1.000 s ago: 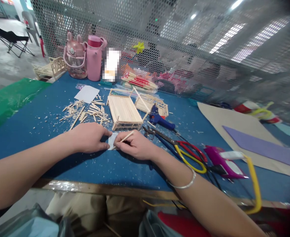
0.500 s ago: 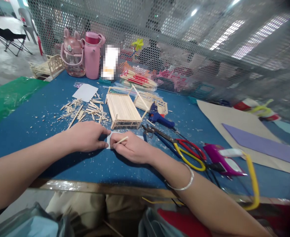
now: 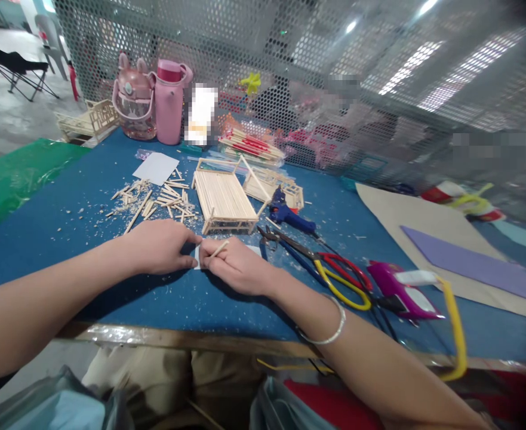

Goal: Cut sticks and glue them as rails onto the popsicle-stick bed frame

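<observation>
Green sheet (image 3: 25, 170): spread along the table's left side, shiny and creased.
Ear-topped bottle (image 3: 134, 110): upright near the mesh, just beside the pink flask (image 3: 169, 110).
White card (image 3: 156, 168): flat on the blue table (image 3: 105, 286), just beyond the cut sticks (image 3: 173, 200), which lie loosely heaped among crumbs.
Left hand (image 3: 162, 246): low over the table, thumb and forefinger apart, their tips at the left end of the paper strip (image 3: 197, 254).
Paper strip: flat in front of the wooden model, partly hidden under the right hand (image 3: 238, 267).
Right hand: fingertips pinched together on a thin stick (image 3: 219, 249), its upper end slanting up to the right; its lower end is hidden.
Wooden model (image 3: 224, 197): bed-shaped, just beyond both hands.
Glue gun (image 3: 292, 218): blue, on its side, right of the model.
Coloured-handled tools (image 3: 298, 243): overlapping, beside the right wrist.
Purple sheet (image 3: 468, 263): on beige card (image 3: 388, 221), far right.
</observation>
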A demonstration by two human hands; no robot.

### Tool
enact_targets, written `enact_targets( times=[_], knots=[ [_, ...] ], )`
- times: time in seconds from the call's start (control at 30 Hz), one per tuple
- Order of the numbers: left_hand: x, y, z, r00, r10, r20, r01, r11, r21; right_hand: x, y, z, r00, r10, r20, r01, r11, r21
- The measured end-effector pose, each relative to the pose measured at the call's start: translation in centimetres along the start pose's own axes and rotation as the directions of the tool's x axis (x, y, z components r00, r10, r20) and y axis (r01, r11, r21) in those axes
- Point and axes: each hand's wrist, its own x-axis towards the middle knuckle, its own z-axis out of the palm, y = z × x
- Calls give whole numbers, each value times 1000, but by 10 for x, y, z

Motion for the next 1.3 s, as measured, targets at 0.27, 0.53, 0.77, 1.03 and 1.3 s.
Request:
enact_targets(
  times=[0.27,0.53,0.77,1.03,1.3],
  knots=[
    [0,0,-1,1000,14,8,-14,1000,-19,1,0,0,999,-29,34,30,999,-17],
    [0,0,-1,1000,-3,6,3,1000,-3,1,2,-3,998,-23,58,25,999,-37],
    [0,0,0,1000,-14,-4,14,1000,-11,1,1,-2,998,-13,64,17,998,-53],
    [0,0,1,1000,-4,-22,4,1000,-10,2,0,-2,996,15,83,-11,999,-37],
    [1,-1,3,999,-12,-46,13,1000,10,-1,1,-7,996,40,81,-38,999,-27]
  ],
)
